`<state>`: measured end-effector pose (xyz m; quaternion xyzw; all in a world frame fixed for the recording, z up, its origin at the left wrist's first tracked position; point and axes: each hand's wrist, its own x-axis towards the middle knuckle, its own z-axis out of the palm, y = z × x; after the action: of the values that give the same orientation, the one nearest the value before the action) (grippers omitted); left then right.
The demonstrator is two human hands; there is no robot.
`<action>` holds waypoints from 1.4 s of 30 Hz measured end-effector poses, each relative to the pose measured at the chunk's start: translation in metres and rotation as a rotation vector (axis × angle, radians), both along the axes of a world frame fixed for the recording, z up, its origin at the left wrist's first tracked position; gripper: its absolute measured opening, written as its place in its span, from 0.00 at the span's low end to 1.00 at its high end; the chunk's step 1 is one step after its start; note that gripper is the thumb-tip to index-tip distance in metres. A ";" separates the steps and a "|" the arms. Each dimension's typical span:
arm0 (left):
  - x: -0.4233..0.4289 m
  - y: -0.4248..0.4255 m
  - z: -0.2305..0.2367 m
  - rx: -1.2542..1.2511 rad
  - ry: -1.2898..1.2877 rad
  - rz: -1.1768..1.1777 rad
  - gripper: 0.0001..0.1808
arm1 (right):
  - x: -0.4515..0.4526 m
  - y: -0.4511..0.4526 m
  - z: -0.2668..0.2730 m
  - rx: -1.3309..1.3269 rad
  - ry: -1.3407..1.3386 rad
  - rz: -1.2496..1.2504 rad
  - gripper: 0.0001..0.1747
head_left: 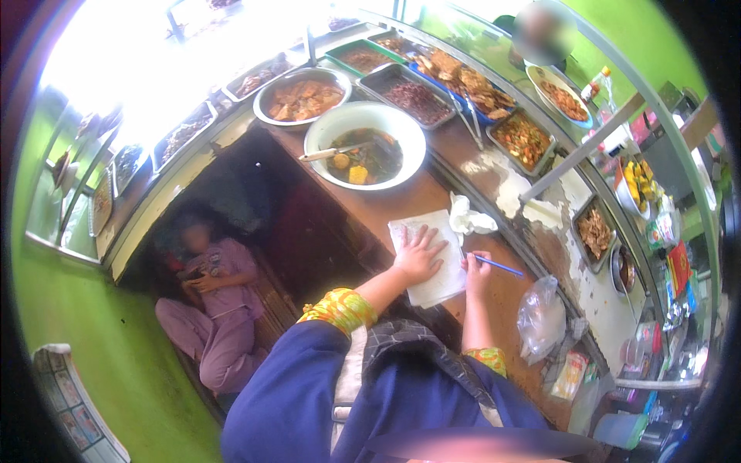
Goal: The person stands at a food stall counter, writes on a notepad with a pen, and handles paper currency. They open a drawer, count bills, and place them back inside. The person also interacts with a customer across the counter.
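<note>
My left hand (418, 254) lies flat with its fingers spread on a small stack of white paper sheets (441, 291). The stack rests on a brown wooden counter (399, 202). In my right hand (477, 276) is a slim blue pen or pencil (505, 268), at the right edge of the paper. Its writing tip is too small to make out clearly. Just beyond the sheets sits a crumpled white plastic bag or tissue (472, 220). A clear plastic bag (541, 318) lies right of my right forearm.
A large white basin (415, 147) of vegetable soup holds a ladle (321, 154). Metal tongs (472, 118) lie near fried food (457, 72). Several food trays line the glass display case (683, 173). A person (226, 301) reclines at left; another (544, 35) is beyond the glass.
</note>
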<state>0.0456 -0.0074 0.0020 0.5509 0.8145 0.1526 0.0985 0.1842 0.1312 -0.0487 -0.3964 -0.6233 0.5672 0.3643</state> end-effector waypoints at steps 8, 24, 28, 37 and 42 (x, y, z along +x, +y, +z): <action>0.001 0.002 -0.007 0.058 0.033 0.015 0.29 | 0.001 -0.003 0.006 -0.028 -0.001 0.007 0.06; 0.002 0.004 -0.009 0.039 0.059 0.019 0.29 | 0.001 -0.004 0.009 -0.013 -0.007 0.037 0.06; 0.000 0.003 -0.008 0.053 0.047 0.018 0.29 | 0.000 -0.003 0.010 -0.060 0.012 0.031 0.06; 0.000 0.003 -0.004 0.026 0.032 0.020 0.29 | -0.002 -0.002 0.002 -0.095 0.084 0.002 0.06; 0.001 0.001 0.000 -0.003 0.039 0.010 0.29 | -0.002 -0.002 0.004 -0.006 0.044 0.014 0.06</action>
<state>0.0466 -0.0063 0.0015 0.5496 0.8193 0.1410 0.0828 0.1826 0.1292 -0.0447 -0.3805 -0.6163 0.5800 0.3727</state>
